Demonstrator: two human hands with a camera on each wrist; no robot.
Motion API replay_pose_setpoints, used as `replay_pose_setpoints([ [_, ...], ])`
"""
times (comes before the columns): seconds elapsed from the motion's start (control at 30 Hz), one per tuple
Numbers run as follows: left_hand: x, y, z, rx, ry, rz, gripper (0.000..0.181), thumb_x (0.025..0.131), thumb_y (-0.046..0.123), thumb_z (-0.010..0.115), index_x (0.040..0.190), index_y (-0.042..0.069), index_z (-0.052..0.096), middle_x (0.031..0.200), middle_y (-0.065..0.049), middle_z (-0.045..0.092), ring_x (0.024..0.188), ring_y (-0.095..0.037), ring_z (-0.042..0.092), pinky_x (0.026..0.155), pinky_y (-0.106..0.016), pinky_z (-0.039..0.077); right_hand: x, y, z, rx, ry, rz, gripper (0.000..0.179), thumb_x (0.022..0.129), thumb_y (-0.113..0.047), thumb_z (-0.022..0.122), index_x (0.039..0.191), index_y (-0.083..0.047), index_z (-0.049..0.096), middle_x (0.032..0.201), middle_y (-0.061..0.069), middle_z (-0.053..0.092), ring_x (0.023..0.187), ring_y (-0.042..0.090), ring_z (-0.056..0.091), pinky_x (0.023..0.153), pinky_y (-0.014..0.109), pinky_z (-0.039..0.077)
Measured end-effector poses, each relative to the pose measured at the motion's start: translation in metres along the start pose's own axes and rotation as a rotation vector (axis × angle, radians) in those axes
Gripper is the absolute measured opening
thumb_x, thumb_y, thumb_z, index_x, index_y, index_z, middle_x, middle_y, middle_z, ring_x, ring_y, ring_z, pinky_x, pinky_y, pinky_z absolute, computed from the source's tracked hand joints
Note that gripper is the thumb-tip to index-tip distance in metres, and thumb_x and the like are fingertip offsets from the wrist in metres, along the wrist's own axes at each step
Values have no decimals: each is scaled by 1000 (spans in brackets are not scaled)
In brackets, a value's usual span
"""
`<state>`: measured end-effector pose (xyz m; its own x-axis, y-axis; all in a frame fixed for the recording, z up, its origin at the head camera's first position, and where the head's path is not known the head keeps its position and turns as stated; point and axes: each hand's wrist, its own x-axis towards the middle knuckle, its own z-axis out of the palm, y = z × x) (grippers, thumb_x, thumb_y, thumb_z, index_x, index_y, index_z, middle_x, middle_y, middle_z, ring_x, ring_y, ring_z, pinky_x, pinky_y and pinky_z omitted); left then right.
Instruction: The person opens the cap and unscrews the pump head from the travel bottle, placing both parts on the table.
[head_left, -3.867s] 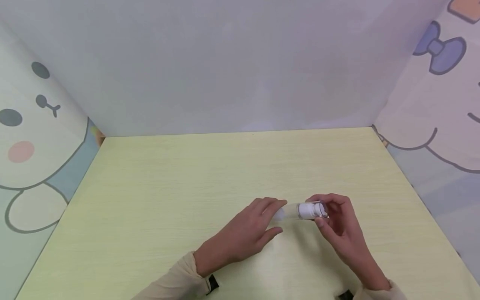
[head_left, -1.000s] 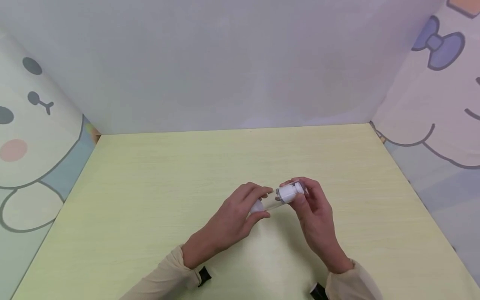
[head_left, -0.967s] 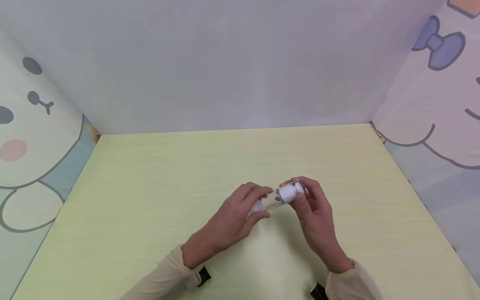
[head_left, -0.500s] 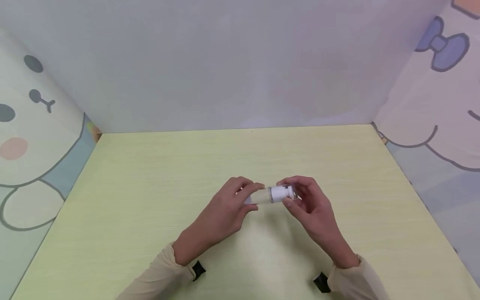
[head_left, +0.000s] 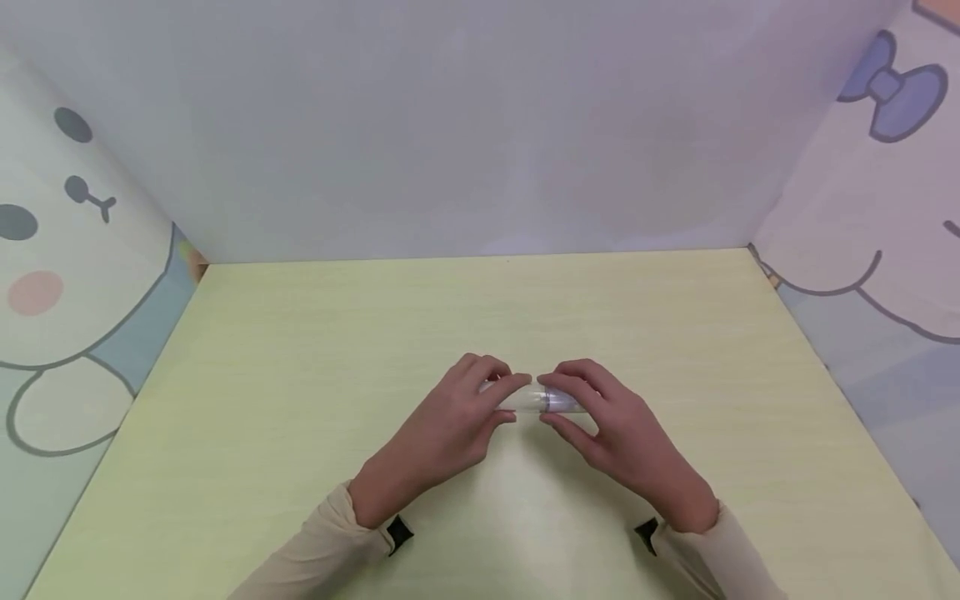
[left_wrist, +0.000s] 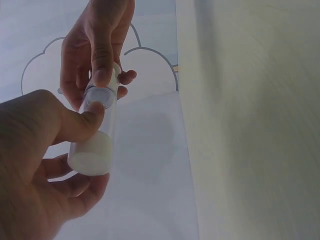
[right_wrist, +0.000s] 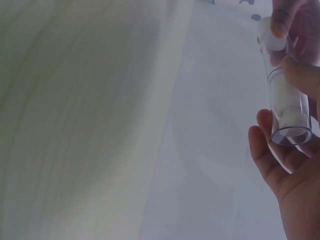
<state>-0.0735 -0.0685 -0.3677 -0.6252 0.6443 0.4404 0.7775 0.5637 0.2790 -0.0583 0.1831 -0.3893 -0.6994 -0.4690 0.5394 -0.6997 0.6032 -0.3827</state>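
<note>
1. Two pale sleeves, left (head_left: 315, 546) and right (head_left: 727, 550), come in from the near edge; a black patch (head_left: 400, 535) shows at the left cuff, another (head_left: 647, 535) at the right. Nature of both: cannot tell.

2. Left hand (head_left: 450, 421): thumb and fingers pinch the clear body from opposite sides, near its white base (left_wrist: 91, 157).

3. Right hand (head_left: 630, 425): thumb and fingertips pinch the other end, over the clear cap (right_wrist: 295, 112) that surrounds a white top part. Two of its fingers extend past the side in the right wrist view.

4. Bottle (head_left: 528, 398): roughly level, lying left to right between the hands; appears raised, with shadow below.

5. Step in hand, judged: a two-ended hold at the cap joint. Good practice: align both hands on one axis, steady the body with the left, spread right-hand pressure evenly round the cap, avoid squeezing the clear wall or tilting. Whether the joint is threaded or push-fit: cannot tell. Smooth plastic, if such it is, may slip.

6. Table (head_left: 337, 333): pale yellow-green, faint wood grain, extending beyond the hands.

7. Side panels: cartoon face on the left panel (head_left: 45, 333); blue bow on the right panel (head_left: 817, 200).

8. Back wall (head_left: 480, 125): plain, grey-lilac, meeting the table's far edge.
</note>
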Motion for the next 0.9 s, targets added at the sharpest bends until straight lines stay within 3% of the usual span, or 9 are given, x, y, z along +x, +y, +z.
replay_pose_setpoints([
  [0.43, 1, -1, 1, 55, 16, 28, 41, 92, 13, 80, 131, 11, 68, 115, -4, 64, 107, -21, 59, 90, -26, 56, -2, -2, 5, -22, 99, 6, 45, 105, -48, 57, 128, -11, 70, 106, 3, 60, 86, 12, 62, 73, 18, 53],
  [0.77, 0, -3, -4, 20, 33, 19, 40, 91, 12, 81, 130, 10, 69, 118, -5, 65, 110, -21, 60, 90, -25, 58, -4, 4, 0, 176, 106, 21, 42, 102, -43, 63, 128, -10, 68, 118, 4, 61, 94, 9, 58, 79, 15, 51],
  [0.9, 1, -5, -6, -18, 43, 1, 41, 91, 10, 82, 129, 10, 68, 120, -5, 65, 109, -21, 61, 88, -26, 58, -4, 7, -4, 232, 113, 48, 38, 97, -27, 76, 128, -8, 68, 119, 6, 62, 92, 9, 57, 77, 17, 50],
])
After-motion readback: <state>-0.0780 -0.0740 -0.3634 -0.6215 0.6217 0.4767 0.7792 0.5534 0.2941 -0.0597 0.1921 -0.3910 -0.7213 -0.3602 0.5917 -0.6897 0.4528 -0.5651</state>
